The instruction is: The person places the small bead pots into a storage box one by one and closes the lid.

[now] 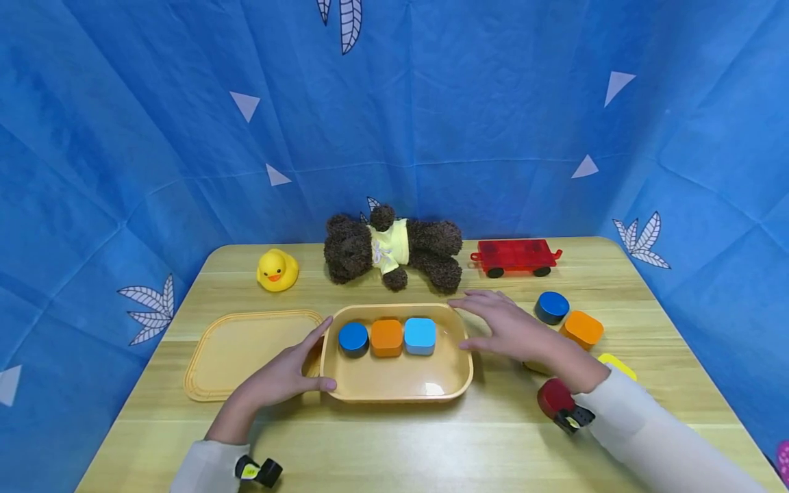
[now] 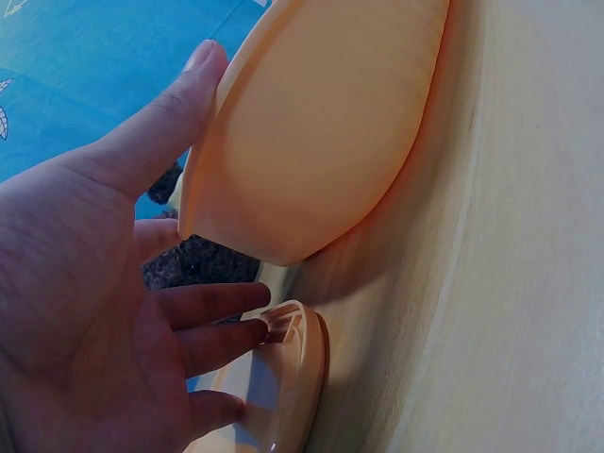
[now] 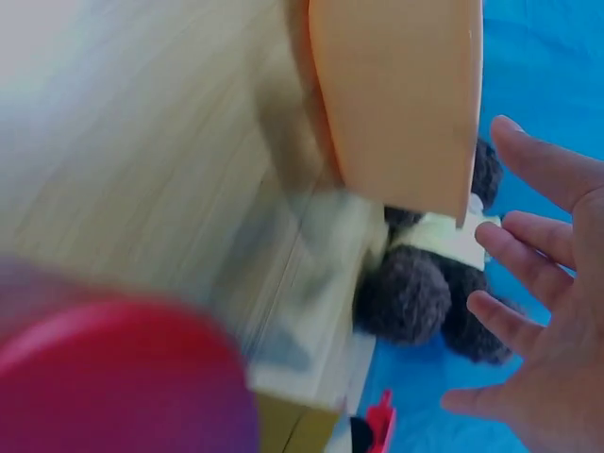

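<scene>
A shallow peach plastic box (image 1: 397, 392) stands at the table's middle. Inside it, along the back, are a dark blue round block (image 1: 354, 339), an orange block (image 1: 386, 338) and a light blue block (image 1: 420, 336). My left hand (image 1: 277, 376) spans the box's left end, thumb and index finger at the rim; the left wrist view shows the other fingers loosely extended below. My right hand (image 1: 508, 326) hovers at the right end with fingers spread; the right wrist view shows a gap between thumb and box. A matching peach lid (image 1: 246, 356) lies left, partly behind my left hand.
Behind the box lie a yellow duck (image 1: 277, 270), a brown teddy bear (image 1: 434, 239) and a red toy wagon (image 1: 516, 255). Around my right forearm are blue (image 1: 551, 307), orange (image 1: 582, 329), yellow (image 1: 617, 365) and red (image 1: 553, 397) blocks, some partly hidden.
</scene>
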A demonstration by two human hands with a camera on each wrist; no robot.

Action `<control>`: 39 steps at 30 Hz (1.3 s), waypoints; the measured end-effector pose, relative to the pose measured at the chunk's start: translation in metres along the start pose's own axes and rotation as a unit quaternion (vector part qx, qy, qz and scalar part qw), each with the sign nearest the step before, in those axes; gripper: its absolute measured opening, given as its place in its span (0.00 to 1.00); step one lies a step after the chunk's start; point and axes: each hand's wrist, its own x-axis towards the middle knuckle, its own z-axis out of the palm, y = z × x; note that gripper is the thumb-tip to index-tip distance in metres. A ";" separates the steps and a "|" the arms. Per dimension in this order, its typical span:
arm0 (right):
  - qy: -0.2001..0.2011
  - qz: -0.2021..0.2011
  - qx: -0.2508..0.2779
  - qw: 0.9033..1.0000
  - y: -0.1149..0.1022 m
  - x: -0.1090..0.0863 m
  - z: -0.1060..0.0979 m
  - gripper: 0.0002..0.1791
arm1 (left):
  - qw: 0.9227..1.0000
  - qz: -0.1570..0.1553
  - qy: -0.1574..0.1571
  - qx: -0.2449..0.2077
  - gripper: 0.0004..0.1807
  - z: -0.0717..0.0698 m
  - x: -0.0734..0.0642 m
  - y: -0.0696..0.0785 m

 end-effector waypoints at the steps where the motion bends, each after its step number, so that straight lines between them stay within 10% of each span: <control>1: 0.002 0.006 0.002 1.000 0.002 -0.003 -0.001 0.42 | 1.000 0.000 0.000 -0.001 0.62 0.000 0.000 0.000; 39: 0.027 0.107 -0.010 0.994 0.054 -0.100 -0.017 0.40 | 1.000 -0.002 -0.002 -0.010 0.61 0.001 -0.001 0.000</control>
